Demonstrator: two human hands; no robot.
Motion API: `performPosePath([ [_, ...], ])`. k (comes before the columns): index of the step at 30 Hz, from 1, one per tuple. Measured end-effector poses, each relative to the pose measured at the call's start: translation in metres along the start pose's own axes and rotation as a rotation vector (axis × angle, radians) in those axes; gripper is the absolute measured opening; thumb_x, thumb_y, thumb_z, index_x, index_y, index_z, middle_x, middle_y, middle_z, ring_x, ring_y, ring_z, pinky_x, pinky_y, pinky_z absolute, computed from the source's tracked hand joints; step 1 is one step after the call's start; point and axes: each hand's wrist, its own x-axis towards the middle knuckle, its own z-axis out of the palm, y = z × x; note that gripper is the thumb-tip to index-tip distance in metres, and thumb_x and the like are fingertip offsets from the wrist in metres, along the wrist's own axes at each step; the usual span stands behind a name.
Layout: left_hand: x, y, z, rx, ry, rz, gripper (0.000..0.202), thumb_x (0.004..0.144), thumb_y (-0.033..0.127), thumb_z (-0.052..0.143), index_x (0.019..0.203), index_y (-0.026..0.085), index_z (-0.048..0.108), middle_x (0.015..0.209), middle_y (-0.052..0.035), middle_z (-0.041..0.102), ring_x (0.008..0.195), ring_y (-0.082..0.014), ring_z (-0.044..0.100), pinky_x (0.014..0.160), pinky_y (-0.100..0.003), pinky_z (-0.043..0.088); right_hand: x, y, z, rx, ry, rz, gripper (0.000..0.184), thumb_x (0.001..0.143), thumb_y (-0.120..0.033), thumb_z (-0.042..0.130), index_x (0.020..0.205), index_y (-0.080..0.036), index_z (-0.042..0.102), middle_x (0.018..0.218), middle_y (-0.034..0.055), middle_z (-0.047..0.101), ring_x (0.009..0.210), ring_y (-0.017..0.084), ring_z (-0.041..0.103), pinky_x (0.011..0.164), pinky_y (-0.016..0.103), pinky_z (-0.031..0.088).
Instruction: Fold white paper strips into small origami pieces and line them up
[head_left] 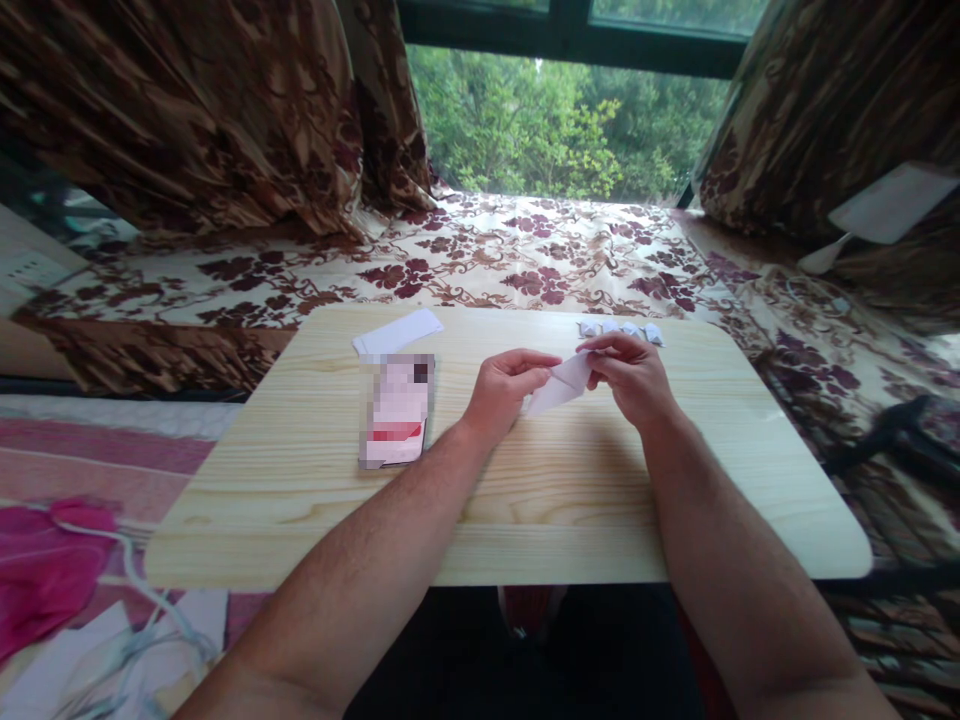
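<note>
A small white piece of paper [561, 383], partly folded, is held between both hands over the middle of a light wooden table [315, 500]. My left hand [504, 393] pinches its left end with thumb and fingers closed. My right hand [632, 372] grips its right upper corner, fingers curled over it. Several small folded white paper pieces [622, 329] lie in a row at the far edge, just beyond my right hand.
A phone [397, 410] lies face up left of my hands, with a white paper strip [398, 332] beyond it. A floral cloth [487, 260] covers the sill behind, under brown curtains and a window. Pink fabric and white cables [135, 620] lie at lower left.
</note>
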Motion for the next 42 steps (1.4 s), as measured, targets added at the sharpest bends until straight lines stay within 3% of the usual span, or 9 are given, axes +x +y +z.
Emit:
performPosePath([
  [5, 0.001, 0.0, -0.002, 0.001, -0.012, -0.022, 0.02, 0.067, 0.03, 0.078, 0.082, 0.017, 0.079, 0.072, -0.0025, 0.072, 0.062, -0.0122, 0.059, 0.059, -0.025, 0.046, 0.001, 0.0, 0.001, -0.044, 0.011, -0.053, 0.009, 0.072, -0.017, 0.07, 0.078, -0.02, 0.076, 0.06, -0.0021, 0.064, 0.05, 0.011, 0.057, 0.048, 0.024, 0.045],
  [8, 0.002, -0.003, -0.002, 0.02, -0.016, -0.05, 0.027, 0.071, 0.04, 0.079, 0.083, 0.016, 0.077, 0.075, -0.0036, 0.072, 0.063, -0.0126, 0.06, 0.057, -0.024, 0.046, 0.0, -0.001, 0.002, -0.043, 0.01, -0.074, 0.011, 0.072, -0.014, 0.069, 0.077, -0.02, 0.076, 0.06, -0.0019, 0.065, 0.05, 0.011, 0.057, 0.049, 0.024, 0.045],
  [12, 0.004, -0.008, -0.005, 0.125, -0.062, -0.041, 0.035, 0.075, 0.049, 0.077, 0.078, 0.014, 0.074, 0.066, -0.0029, 0.066, 0.055, -0.0104, 0.054, 0.051, -0.023, 0.041, -0.001, -0.002, 0.005, -0.032, 0.003, -0.082, 0.011, 0.071, -0.014, 0.068, 0.074, -0.02, 0.077, 0.067, -0.0001, 0.07, 0.054, 0.011, 0.057, 0.05, 0.024, 0.045],
  [16, 0.003, -0.01, -0.006, 0.168, -0.112, -0.034, 0.034, 0.075, 0.047, 0.077, 0.073, 0.014, 0.071, 0.059, -0.001, 0.061, 0.052, -0.0095, 0.051, 0.051, -0.023, 0.039, -0.001, -0.003, 0.008, -0.023, 0.006, -0.084, 0.009, 0.07, -0.015, 0.069, 0.072, -0.02, 0.076, 0.071, 0.0011, 0.074, 0.055, 0.011, 0.057, 0.05, 0.024, 0.045],
  [22, 0.002, -0.008, -0.005, 0.205, -0.116, -0.045, 0.029, 0.072, 0.042, 0.079, 0.077, 0.014, 0.073, 0.064, -0.0012, 0.064, 0.052, -0.0088, 0.051, 0.051, -0.023, 0.038, -0.001, 0.0, 0.009, -0.047, 0.001, -0.091, 0.005, 0.072, -0.021, 0.072, 0.074, -0.021, 0.076, 0.074, 0.0025, 0.076, 0.06, 0.013, 0.062, 0.052, 0.025, 0.047],
  [25, 0.001, -0.007, -0.003, 0.207, -0.106, -0.051, 0.027, 0.071, 0.039, 0.079, 0.076, 0.014, 0.073, 0.064, -0.0008, 0.064, 0.052, -0.0084, 0.05, 0.05, -0.023, 0.037, -0.002, 0.0, 0.009, -0.042, -0.015, -0.085, 0.014, 0.075, -0.025, 0.072, 0.088, -0.022, 0.077, 0.078, 0.0029, 0.077, 0.063, 0.014, 0.064, 0.055, 0.026, 0.049],
  [29, 0.001, -0.003, 0.0, 0.187, -0.004, -0.046, 0.024, 0.069, 0.036, 0.08, 0.072, 0.014, 0.07, 0.057, 0.0015, 0.059, 0.049, -0.0076, 0.046, 0.048, -0.022, 0.034, -0.002, -0.001, 0.011, -0.06, 0.092, -0.127, 0.04, 0.075, -0.028, 0.074, 0.114, -0.025, 0.071, 0.093, 0.0031, 0.077, 0.07, 0.015, 0.067, 0.057, 0.026, 0.051],
  [34, 0.006, -0.004, -0.003, 0.155, 0.195, -0.012, 0.023, 0.067, 0.034, 0.08, 0.073, 0.015, 0.069, 0.052, 0.0034, 0.056, 0.046, -0.0071, 0.042, 0.046, -0.022, 0.03, -0.004, -0.002, 0.017, -0.099, 0.189, -0.227, 0.019, 0.075, -0.028, 0.077, 0.091, -0.021, 0.07, 0.078, 0.0009, 0.072, 0.062, 0.013, 0.064, 0.055, 0.025, 0.049],
  [42, 0.01, -0.011, -0.004, 0.157, 0.193, 0.021, 0.026, 0.064, 0.032, 0.083, 0.079, 0.015, 0.069, 0.059, 0.0023, 0.061, 0.049, -0.0081, 0.048, 0.048, -0.022, 0.036, -0.009, 0.016, 0.026, -0.142, 0.087, -0.227, 0.017, 0.074, -0.029, 0.081, 0.086, -0.021, 0.072, 0.073, 0.0001, 0.069, 0.062, 0.013, 0.063, 0.058, 0.027, 0.051],
])
